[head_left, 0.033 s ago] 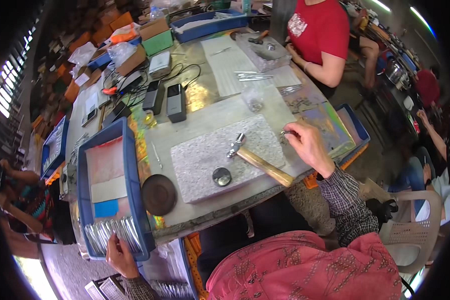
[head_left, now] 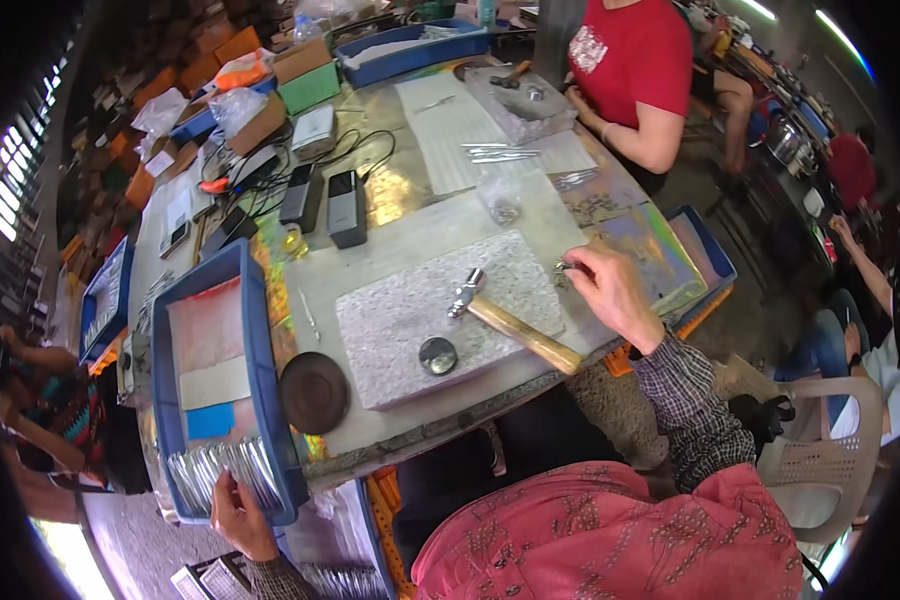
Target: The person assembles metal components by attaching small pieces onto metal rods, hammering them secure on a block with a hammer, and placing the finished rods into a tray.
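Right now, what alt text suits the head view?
A person's left hand touches silvery rods in a blue tray; the right hand is at a small, unclear item beside a stone slab bearing a hammer and a round metal piece.

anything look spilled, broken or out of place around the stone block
Nothing there looks spilled or broken. Only the hammer looks slightly askew: it lies slantwise on the stone block, its handle end jutting past the edge.
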### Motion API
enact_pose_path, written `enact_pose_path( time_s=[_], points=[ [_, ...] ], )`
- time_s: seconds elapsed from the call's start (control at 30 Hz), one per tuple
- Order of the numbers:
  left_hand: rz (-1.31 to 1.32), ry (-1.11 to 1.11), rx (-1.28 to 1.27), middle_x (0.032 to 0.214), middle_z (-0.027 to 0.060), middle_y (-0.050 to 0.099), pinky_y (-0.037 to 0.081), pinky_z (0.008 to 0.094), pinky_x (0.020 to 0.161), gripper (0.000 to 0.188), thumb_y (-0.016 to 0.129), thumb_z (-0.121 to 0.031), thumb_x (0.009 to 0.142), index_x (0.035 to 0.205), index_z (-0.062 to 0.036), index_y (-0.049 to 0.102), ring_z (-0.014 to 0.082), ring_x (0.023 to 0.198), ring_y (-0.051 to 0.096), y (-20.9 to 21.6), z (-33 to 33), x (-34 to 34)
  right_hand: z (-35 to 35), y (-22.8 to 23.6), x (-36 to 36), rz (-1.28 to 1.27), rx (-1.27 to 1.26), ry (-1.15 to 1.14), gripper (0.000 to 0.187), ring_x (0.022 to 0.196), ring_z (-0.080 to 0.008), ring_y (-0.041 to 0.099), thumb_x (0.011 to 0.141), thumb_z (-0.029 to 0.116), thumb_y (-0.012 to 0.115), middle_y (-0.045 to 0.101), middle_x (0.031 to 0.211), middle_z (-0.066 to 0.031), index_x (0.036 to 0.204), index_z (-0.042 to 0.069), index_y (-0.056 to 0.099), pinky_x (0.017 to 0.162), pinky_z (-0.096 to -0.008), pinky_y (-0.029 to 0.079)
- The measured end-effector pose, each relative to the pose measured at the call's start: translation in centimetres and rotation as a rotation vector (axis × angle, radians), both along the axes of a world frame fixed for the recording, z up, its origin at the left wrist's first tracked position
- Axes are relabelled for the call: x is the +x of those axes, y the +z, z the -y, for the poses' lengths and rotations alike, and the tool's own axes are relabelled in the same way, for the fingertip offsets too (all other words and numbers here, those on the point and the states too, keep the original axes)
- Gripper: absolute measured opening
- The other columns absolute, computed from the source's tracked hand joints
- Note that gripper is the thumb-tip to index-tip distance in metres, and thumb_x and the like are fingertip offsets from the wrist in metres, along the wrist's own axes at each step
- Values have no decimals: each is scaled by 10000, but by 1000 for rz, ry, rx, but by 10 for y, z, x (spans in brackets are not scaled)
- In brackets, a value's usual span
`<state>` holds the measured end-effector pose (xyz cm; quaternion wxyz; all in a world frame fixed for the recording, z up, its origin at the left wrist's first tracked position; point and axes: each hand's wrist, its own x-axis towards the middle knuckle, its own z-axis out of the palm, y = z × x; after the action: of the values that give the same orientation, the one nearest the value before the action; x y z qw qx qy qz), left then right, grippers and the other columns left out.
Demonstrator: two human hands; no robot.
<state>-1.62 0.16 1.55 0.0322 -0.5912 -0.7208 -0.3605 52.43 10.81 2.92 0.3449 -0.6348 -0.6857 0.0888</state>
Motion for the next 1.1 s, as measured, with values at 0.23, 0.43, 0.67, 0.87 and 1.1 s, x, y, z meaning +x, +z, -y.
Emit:
enact_pose_path(
  time_s=[0.23,0.43,0.67,0.87,1.1],
  points=[
    [489,-149,42,819,47,633,436,207,511,131,608,-33,906,1012,34,642,70,602,525,24,-12,58,1,-32,30,196,87,-48,120,808,-344,608,824,41,612,601,869,-148,925,-13,646,715,-430,478],
    [594,-260,-28,765,36,596,422,187,541,109,610,-29,907,980,52,621,59,593,533,34,-25,108,12,-35,28,209,6,9,83,753,-333,599,818,72,618,561,810,-133,855,-1,629,656,-432,471],
    [579,-328,-43,710,26,608,436,194,555,119,618,-15,903,1001,48,642,62,601,562,35,-35,151,7,-48,23,213,5,-18,92,740,-333,601,811,92,627,568,828,-127,823,2,615,632,-436,478],
    [544,-365,-47,721,35,617,441,204,541,117,621,-12,899,995,50,645,68,589,561,32,-37,162,4,-54,17,221,78,39,74,760,-340,601,798,66,620,555,827,-140,837,5,606,632,-425,485],
    [575,-361,-65,729,38,621,443,210,536,121,627,-5,889,993,53,642,68,588,562,31,-38,169,-5,-57,26,347,165,262,106,743,-325,579,718,43,588,507,824,-143,797,9,526,598,-411,475]
  ],
)
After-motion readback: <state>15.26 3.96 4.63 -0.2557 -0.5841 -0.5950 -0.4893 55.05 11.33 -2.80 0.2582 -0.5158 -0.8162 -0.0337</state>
